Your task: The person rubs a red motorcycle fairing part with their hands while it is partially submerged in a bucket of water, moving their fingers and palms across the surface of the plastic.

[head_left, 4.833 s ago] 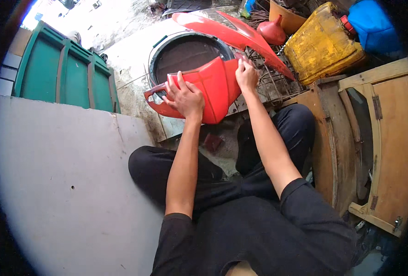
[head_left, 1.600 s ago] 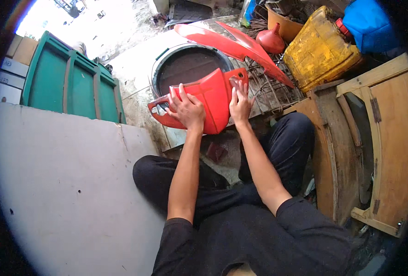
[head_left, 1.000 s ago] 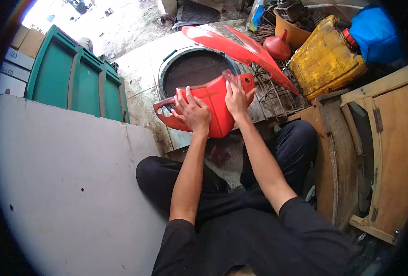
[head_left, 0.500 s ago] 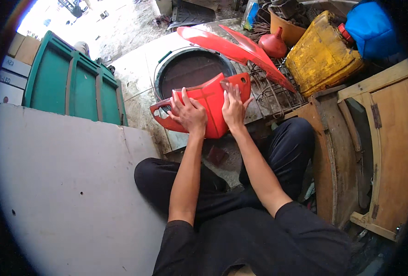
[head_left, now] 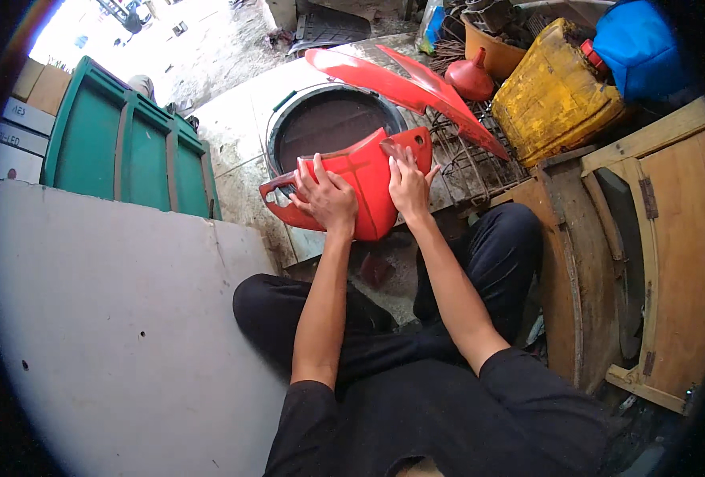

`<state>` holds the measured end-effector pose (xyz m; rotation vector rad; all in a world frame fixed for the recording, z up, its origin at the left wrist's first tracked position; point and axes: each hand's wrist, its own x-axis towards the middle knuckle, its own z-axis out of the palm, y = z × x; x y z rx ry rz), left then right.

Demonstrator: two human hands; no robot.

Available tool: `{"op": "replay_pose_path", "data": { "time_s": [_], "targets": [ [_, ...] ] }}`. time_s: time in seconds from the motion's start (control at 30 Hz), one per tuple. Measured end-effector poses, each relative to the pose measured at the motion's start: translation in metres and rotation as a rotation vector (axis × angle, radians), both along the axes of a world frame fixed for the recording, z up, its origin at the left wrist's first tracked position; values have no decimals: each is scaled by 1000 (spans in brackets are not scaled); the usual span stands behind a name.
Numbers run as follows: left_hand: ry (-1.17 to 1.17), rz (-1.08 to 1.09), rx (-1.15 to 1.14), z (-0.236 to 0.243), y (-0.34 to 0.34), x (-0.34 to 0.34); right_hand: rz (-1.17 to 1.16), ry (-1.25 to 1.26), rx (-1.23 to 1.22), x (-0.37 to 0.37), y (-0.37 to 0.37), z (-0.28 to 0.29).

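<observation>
A red plastic panel, like a motorcycle fairing piece, lies tilted across the near rim of a round dark tub that holds murky brown liquid. My left hand grips the panel's left part, fingers spread over its face beside the cut-out at that end. Against the upper right part presses my right hand, its fingers close together and the thumb apart. A greyish-brown patch shows at those fingertips; I cannot tell whether it is a thin piece or a mark. What lies under the fingers is hidden.
Behind the tub lie long red body panels and a red funnel. A wire rack, a dirty yellow jerrycan and a wooden frame stand right. Left are a white board and green panelled piece.
My right hand has slid a little down and right over the panel, uncovering more of the greyish-brown patch. The left hand stays at nearly the same place.
</observation>
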<state>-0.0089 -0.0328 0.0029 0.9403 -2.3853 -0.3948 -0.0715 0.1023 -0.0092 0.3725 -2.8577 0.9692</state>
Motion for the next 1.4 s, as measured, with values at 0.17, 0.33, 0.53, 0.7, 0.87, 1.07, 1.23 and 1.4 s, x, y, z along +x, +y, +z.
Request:
{"op": "replay_pose_path", "data": {
  "time_s": [0.17, 0.33, 0.53, 0.7, 0.87, 1.07, 1.23, 1.4],
  "targets": [
    [-30, 29, 32, -1, 0, -6, 25, 20, 145, -43, -11, 10],
    [-13, 20, 46, 0, 6, -11, 11, -23, 173, -82, -7, 13],
    [-18, -11, -3, -2, -1, 3, 52, -32, 88, -48, 9, -1],
    [-4, -19, -3, -1, 6, -4, -92, 77, 42, -62, 0, -4],
    [3, -6, -12, -1, 1, 1, -62, -4, 55, -47, 16, -8],
    [2, -11, 7, 0, 7, -4, 95, 36, -53, -45, 15, -14],
    [-2, -13, 2, 0, 3, -3, -85, 59, -44, -52, 15, -7],
    [-3, -12, 0, -2, 2, -1, -100, 142, -2, -53, 10, -11]
  ]
}}
